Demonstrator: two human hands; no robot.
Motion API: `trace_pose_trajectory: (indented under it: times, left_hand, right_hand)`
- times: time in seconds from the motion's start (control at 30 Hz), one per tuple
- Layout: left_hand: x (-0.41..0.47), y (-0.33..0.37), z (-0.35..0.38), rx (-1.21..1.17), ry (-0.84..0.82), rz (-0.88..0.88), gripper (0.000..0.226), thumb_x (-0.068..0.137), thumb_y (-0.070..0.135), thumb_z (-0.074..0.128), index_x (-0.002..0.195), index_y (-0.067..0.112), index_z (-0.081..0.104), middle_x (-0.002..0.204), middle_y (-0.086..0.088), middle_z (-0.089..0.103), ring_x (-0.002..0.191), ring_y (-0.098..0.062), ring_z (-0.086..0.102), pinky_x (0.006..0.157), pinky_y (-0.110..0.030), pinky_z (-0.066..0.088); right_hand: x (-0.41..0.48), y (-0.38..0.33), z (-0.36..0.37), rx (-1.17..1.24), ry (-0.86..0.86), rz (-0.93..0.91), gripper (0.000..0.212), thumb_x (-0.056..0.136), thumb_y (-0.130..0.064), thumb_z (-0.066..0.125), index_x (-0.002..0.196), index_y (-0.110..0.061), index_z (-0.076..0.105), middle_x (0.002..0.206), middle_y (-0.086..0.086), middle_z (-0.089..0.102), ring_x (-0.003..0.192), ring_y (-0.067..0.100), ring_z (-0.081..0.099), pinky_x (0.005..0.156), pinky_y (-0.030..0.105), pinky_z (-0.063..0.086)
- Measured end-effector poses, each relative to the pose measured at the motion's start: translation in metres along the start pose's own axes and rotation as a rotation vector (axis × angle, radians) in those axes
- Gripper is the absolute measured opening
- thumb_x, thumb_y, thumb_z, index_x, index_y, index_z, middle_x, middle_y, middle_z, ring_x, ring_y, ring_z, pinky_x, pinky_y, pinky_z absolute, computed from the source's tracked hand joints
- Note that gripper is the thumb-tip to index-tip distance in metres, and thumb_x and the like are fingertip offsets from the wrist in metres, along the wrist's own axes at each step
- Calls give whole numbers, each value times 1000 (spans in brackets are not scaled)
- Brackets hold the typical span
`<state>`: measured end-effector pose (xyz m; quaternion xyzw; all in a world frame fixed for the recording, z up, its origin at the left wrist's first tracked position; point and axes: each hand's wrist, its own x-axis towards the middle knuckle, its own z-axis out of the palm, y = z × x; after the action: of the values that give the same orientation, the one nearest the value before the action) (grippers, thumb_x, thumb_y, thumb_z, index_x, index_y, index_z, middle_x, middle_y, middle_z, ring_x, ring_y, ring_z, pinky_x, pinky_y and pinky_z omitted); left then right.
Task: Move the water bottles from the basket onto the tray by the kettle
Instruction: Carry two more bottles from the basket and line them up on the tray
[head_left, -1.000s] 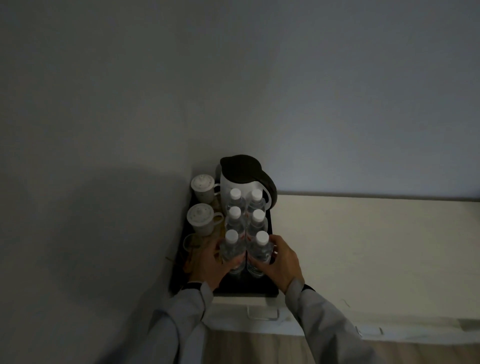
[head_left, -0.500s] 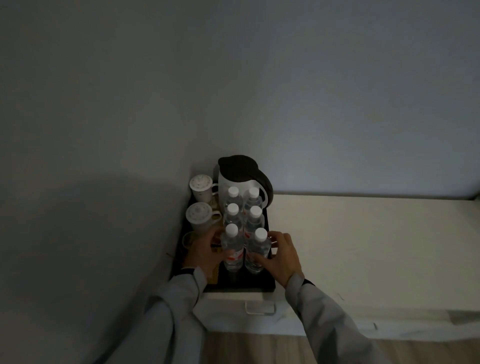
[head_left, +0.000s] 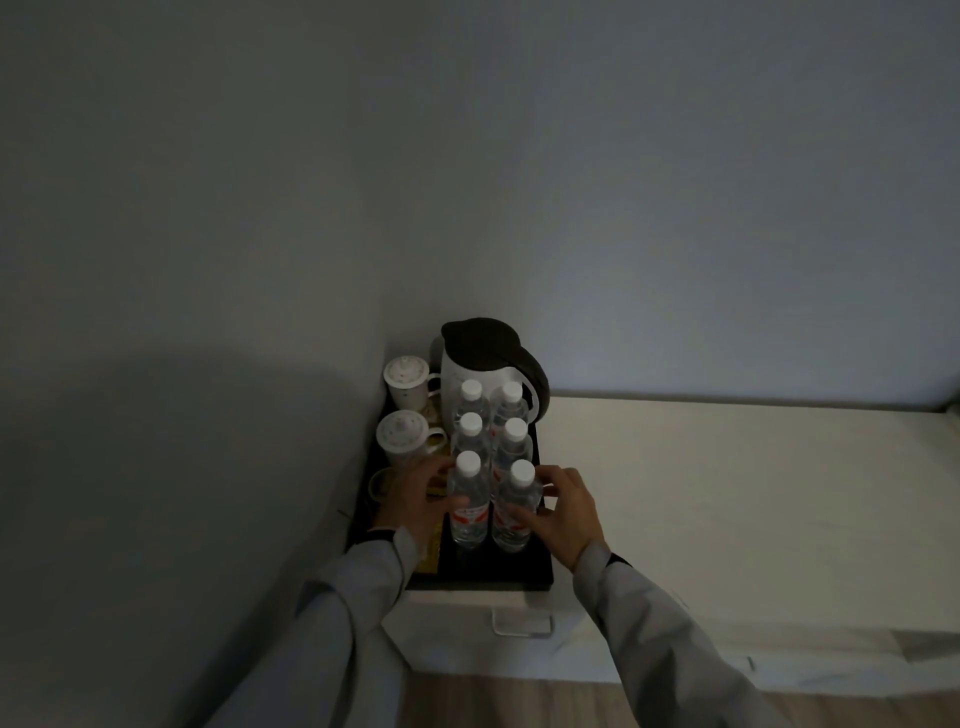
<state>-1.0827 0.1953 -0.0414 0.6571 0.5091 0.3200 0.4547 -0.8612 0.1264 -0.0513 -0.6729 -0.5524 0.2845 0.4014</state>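
Several clear water bottles with white caps stand in two columns on the black tray (head_left: 493, 569), in front of the white kettle (head_left: 483, 358) with its dark lid. My left hand (head_left: 418, 501) wraps the front left bottle (head_left: 470, 486) from the left. My right hand (head_left: 563, 506) wraps the front right bottle (head_left: 511, 496) from the right. Both front bottles stand upright on the tray, touching each other. No basket is in view.
Two lidded white cups (head_left: 408, 376) (head_left: 402, 436) stand on the tray's left side, against the wall. The tray sits in the corner of a pale countertop (head_left: 727, 493) that stretches to the right. Below the tray's front edge is a drawer handle (head_left: 521, 623).
Both hands have slid a little back along the front two bottles and their fingers have spread somewhat. The bottles stand lower on the tray than a second ago.
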Motion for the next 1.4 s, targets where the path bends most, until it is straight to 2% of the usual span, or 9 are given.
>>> trace_pose_trajectory:
  times: [0.1,0.27,0.5,0.83,1.0,1.07,1.17,1.3,1.4]
  left_hand:
    - [0,-1,-1,9,-8,2,55,72,3,83,119,21,61,122,-7,62,109,-21,62,89,-34,54]
    - [1,2,-1,28,-38,-1,56,73,3,82,123,17,61,121,-2,61,111,-21,60,93,-36,53]
    - [2,2,-3,62,-57,19,57,76,5,81,129,11,59,126,-4,60,115,-21,60,91,-28,51]
    - [-1,1,1,108,-32,49,57,77,10,80,130,15,59,129,-7,61,115,-21,61,96,-38,53]
    - [-3,-1,0,94,-34,37,55,79,11,78,130,18,58,127,-1,61,116,-19,60,95,-34,52]
    - [-3,-1,0,84,-23,31,54,79,9,78,129,20,58,125,0,61,114,-17,60,92,-30,51]
    - [-3,-1,2,81,-27,38,54,80,9,78,129,19,58,127,-3,62,113,-16,61,96,-36,52]
    - [-3,-2,2,69,-33,46,53,80,10,78,127,21,58,127,-3,63,117,-21,61,99,-44,52]
    - [-3,-2,2,81,-46,34,53,81,14,78,130,20,58,127,-4,65,116,-20,62,100,-48,51]
  right_hand:
    - [4,2,-2,33,-55,-18,57,70,-28,87,120,-27,59,108,-4,47,101,19,61,77,7,50]
    - [7,5,-3,-17,-55,-32,63,73,-31,85,129,-24,56,106,1,49,87,1,54,76,-4,42]
    - [8,5,2,1,-74,-68,60,78,-24,82,132,-21,54,107,7,53,98,14,56,81,-2,42]
    - [6,5,1,51,-73,-85,59,80,-24,80,131,-20,52,112,10,56,100,8,54,85,1,43]
    - [5,3,5,85,-75,-78,56,81,-26,79,129,-27,50,113,10,58,98,2,55,87,7,46]
    - [4,3,4,88,-74,-87,55,81,-26,78,129,-27,50,113,9,58,100,6,56,90,12,48]
    - [3,3,3,89,-65,-89,54,82,-25,78,130,-22,52,114,10,58,103,11,56,93,23,51]
    - [3,5,3,74,-74,-88,57,82,-25,78,131,-21,51,115,9,57,99,0,54,89,7,46]
    - [4,5,0,49,-88,-101,58,80,-27,79,131,-22,51,114,8,57,99,-3,53,87,4,44]
